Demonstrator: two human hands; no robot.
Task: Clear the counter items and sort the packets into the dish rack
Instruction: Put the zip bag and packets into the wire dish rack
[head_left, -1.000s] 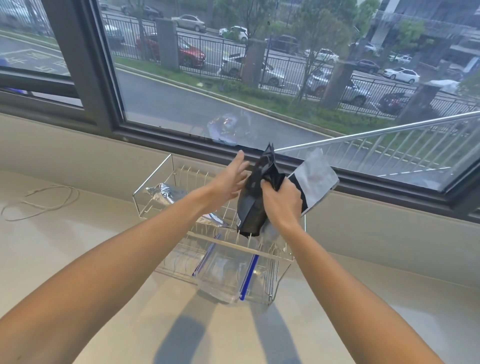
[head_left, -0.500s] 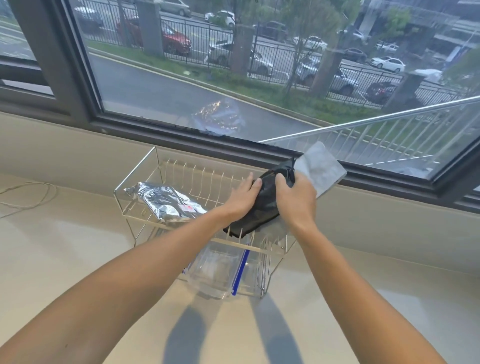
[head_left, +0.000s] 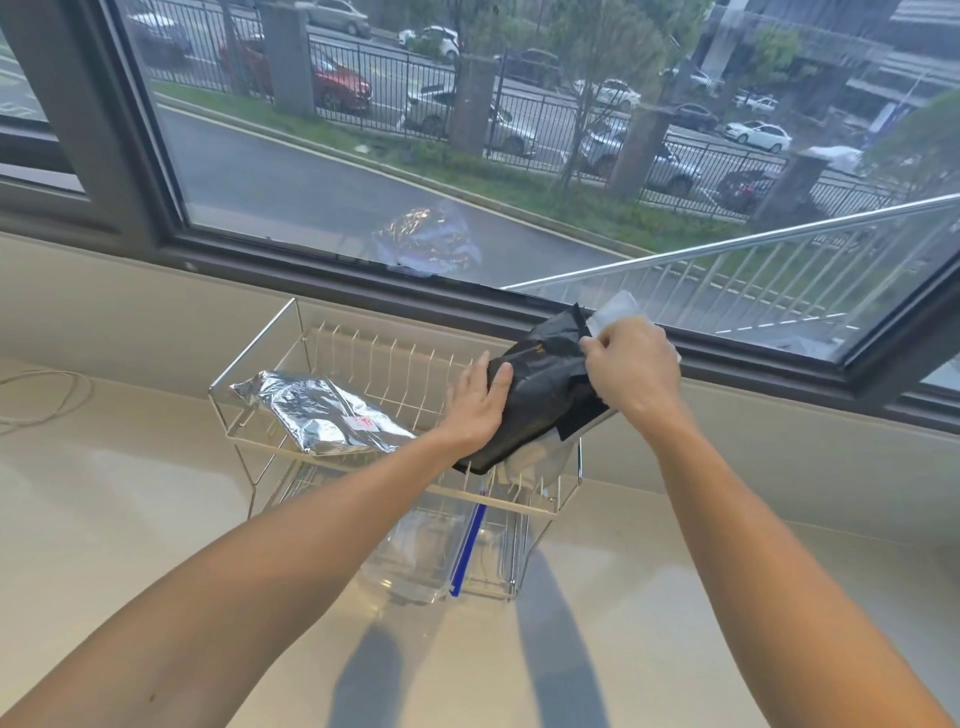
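The black packet (head_left: 545, 395) has come down onto the dish rack (head_left: 260, 358); left hand (head_left: 475, 405) presses it flat-fingered, right hand (head_left: 631, 364) pinches its top edge.

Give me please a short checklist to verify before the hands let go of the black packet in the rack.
1. Black packet over the dish rack, not the counter: ok.
2. Its lower end down on the rack wires: ok.
3. Left hand flat against the packet to steady it: ok.
4. Right hand pinches the packet's upper end together with the white packet: ok.
5. Silver packet lies apart, on the rack's left side: ok.
6. Packet would stay put without the hands: cannot tell.
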